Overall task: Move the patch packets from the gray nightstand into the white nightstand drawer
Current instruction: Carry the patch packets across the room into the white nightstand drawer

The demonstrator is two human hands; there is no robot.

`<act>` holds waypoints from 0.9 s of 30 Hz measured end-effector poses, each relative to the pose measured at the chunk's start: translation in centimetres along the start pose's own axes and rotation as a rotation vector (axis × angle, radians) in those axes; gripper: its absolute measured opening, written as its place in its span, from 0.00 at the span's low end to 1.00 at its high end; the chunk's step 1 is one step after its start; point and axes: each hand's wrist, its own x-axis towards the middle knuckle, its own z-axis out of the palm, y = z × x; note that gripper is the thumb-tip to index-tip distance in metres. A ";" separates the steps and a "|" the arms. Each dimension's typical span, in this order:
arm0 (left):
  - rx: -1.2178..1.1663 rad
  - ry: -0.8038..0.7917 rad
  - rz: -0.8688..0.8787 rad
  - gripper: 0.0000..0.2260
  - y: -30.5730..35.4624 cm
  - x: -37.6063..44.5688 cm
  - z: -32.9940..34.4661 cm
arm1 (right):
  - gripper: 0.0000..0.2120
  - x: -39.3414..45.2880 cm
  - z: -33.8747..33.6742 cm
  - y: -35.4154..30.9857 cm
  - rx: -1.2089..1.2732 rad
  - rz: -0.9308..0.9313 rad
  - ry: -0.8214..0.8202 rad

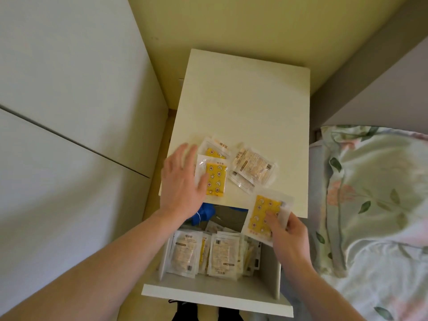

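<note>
A white nightstand [245, 98] stands below me with its drawer [215, 291] pulled out. Several patch packets [203, 253] lie inside the drawer. On the nightstand top lie two yellow star-print packets [216, 178] overlapping, and pale packets [253, 169] to their right. My left hand [181, 181] hovers with straight spread fingers over the left edge of the yellow packets; its thumb lies on the front one. My right hand [286, 230] pinches another yellow packet [262, 214] at the nightstand's front edge, above the drawer's right side. No gray nightstand is in view.
A blue object [206, 213] lies at the back of the drawer. A bed with a floral pillow [375, 193] stands close on the right. White cabinet panels [69, 112] fill the left. Dark shoes [185, 313] show below the drawer front.
</note>
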 end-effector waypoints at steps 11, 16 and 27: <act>0.212 -0.234 0.223 0.36 0.7 3.1 0.7 | 0.08 1.3 0.4 7.0 -0.286 0.121 -0.309; 0.074 -0.289 0.219 0.19 0.1 3.3 0.3 | 0.05 3.6 2.6 10.2 -0.564 0.052 -0.399; -0.033 -0.321 0.089 0.29 -0.1 3.7 -0.1 | 0.21 5.4 4.9 14.9 -1.020 -0.036 -0.334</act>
